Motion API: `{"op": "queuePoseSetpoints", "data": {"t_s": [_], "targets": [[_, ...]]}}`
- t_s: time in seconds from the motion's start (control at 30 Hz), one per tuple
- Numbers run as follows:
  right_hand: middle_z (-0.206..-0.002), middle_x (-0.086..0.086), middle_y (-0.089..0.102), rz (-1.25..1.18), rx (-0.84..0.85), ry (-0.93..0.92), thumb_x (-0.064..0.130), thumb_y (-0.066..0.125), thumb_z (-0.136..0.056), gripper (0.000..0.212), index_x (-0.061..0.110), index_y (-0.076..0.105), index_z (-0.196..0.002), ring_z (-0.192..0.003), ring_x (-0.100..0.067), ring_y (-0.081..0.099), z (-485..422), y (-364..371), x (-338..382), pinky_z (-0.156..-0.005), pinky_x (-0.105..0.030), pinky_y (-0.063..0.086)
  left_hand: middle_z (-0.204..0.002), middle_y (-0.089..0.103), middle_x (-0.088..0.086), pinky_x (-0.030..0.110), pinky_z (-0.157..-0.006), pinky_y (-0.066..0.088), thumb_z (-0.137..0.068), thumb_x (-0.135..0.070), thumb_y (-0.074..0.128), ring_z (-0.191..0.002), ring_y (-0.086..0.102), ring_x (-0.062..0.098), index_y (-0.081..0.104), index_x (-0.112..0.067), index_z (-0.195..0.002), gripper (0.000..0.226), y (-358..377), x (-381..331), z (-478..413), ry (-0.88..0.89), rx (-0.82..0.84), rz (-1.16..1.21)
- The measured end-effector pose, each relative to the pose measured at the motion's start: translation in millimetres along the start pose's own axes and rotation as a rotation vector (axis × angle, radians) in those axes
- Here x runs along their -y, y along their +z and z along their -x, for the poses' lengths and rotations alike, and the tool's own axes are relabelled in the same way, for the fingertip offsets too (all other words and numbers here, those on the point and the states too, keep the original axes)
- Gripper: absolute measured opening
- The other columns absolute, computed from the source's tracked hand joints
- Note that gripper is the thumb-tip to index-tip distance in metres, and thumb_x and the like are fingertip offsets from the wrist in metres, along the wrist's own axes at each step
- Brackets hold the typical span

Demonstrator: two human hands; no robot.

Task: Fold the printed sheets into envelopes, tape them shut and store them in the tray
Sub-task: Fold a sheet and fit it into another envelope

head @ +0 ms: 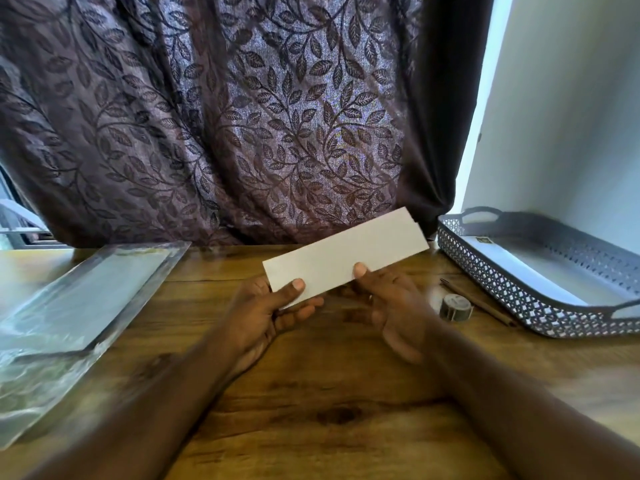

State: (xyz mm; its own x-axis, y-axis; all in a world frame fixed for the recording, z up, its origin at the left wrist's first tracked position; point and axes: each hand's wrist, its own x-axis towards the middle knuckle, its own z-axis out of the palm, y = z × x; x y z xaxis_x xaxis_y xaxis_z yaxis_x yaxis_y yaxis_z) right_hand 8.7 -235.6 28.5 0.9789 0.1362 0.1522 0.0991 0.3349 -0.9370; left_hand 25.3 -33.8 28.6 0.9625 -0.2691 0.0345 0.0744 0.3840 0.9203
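Observation:
A folded white sheet (346, 254), long and narrow like an envelope, hangs tilted above the wooden table (311, 393). My left hand (270, 313) pinches its lower left corner, thumb on top and fingers beneath. My right hand (391, 306) holds the lower edge near the middle with its thumb on the paper. To the right of my right hand, a small roll of tape (455, 306) lies on the table. The grey perforated tray (502, 292) stands at the right with white paper lying flat inside.
A clear plastic packet of sheets (79, 292) lies at the left of the table. A thin brown stick or pen (485, 306) rests between the tape and the tray. A dark leaf-patterned curtain (242, 116) hangs behind the table's far edge.

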Motion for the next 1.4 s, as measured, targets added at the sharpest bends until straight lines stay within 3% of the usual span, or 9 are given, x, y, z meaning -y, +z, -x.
{"op": "queuePoseSetpoints", "data": {"t_s": [0.13,0.27,0.53,0.7,0.83,0.93,1.2,1.3,1.4], "targets": [[-0.113,-0.008,0.074,0.165,0.013,0.106,0.038,0.062,-0.094,0.041,0.02,0.059,-0.131,-0.106,-0.026,0.071,3,21,-21,-0.096,-0.047,0.056,-0.115,0.074,0.013,0.024,-0.065,0.061,-0.092,-0.011,0.064,-0.099,0.074,0.028,0.062,-0.01,-0.129,0.037,17,12,7,0.036,0.07,-0.044],[-0.118,-0.008,0.073,0.047,-0.052,0.094,0.036,0.058,-0.097,0.039,0.019,0.058,-0.132,-0.112,-0.027,0.069,-1,17,-19,-0.1,-0.051,0.053,-0.109,0.075,0.018,0.025,-0.068,0.063,-0.089,-0.01,0.066,-0.091,0.074,0.03,0.06,-0.007,-0.129,0.041,18,10,7,0.045,0.066,-0.082],[-0.123,-0.018,0.068,-0.162,-0.28,-0.003,0.027,0.055,-0.101,0.032,0.012,0.052,-0.13,-0.107,-0.034,0.071,-11,-16,6,-0.073,-0.047,0.061,-0.107,0.075,0.02,0.029,-0.074,0.063,-0.092,-0.004,0.061,-0.091,0.076,0.031,0.062,-0.011,-0.116,0.026,3,1,1,0.006,0.023,-0.095],[-0.114,-0.019,0.072,-0.178,-0.377,-0.022,0.03,0.048,-0.105,0.033,0.005,0.061,-0.123,-0.102,-0.034,0.073,-12,-36,17,-0.074,-0.046,0.06,-0.105,0.075,0.022,0.025,-0.066,0.063,-0.092,-0.003,0.059,-0.087,0.076,0.028,0.062,-0.012,-0.115,0.025,-8,-6,-1,-0.043,0.024,-0.119],[-0.106,-0.016,0.076,-0.014,-0.333,-0.057,0.034,0.044,-0.106,0.036,0.007,0.068,-0.113,-0.084,-0.027,0.075,-9,-48,25,-0.066,-0.042,0.061,-0.102,0.074,0.025,0.022,-0.06,0.061,-0.093,-0.002,0.059,-0.078,0.076,0.024,0.063,-0.007,-0.117,0.024,-17,-11,-2,-0.058,-0.026,-0.12],[-0.104,-0.015,0.076,0.087,-0.278,-0.01,0.044,0.044,-0.104,0.042,0.01,0.067,-0.115,-0.088,-0.033,0.075,-8,-43,23,-0.07,-0.046,0.061,-0.103,0.074,0.025,0.023,-0.061,0.062,-0.093,-0.002,0.06,-0.078,0.076,0.025,0.063,-0.006,-0.119,0.026,-19,-9,-4,-0.057,-0.028,-0.133],[-0.089,-0.018,0.077,0.374,-0.192,0.034,0.021,0.061,-0.099,0.026,0.005,0.064,-0.12,-0.061,-0.026,0.068,-7,-35,13,-0.056,-0.034,0.055,-0.098,0.076,0.02,0.022,-0.058,0.061,-0.081,-0.009,0.065,-0.075,0.076,0.023,0.063,0.001,-0.116,0.036,-20,-9,-8,0.065,-0.071,0.111],[-0.089,-0.016,0.077,0.395,-0.108,0.035,0.019,0.064,-0.097,0.026,0.007,0.064,-0.119,-0.063,-0.026,0.067,-4,-23,9,-0.058,-0.035,0.054,-0.099,0.076,0.016,0.022,-0.063,0.061,-0.081,-0.014,0.065,-0.081,0.076,0.022,0.066,-0.003,-0.11,0.032,-16,-6,-7,0.158,-0.04,0.21],[-0.093,-0.014,0.078,0.405,-0.045,0.023,0.018,0.067,-0.095,0.031,0.008,0.063,-0.124,-0.07,-0.031,0.068,-1,-4,1,-0.062,-0.038,0.057,-0.113,0.072,0.02,0.034,-0.077,0.062,-0.07,-0.024,0.086,-0.097,0.073,0.033,0.069,-0.003,-0.116,0.054,-3,10,-4,0.131,0.078,0.153]]}}
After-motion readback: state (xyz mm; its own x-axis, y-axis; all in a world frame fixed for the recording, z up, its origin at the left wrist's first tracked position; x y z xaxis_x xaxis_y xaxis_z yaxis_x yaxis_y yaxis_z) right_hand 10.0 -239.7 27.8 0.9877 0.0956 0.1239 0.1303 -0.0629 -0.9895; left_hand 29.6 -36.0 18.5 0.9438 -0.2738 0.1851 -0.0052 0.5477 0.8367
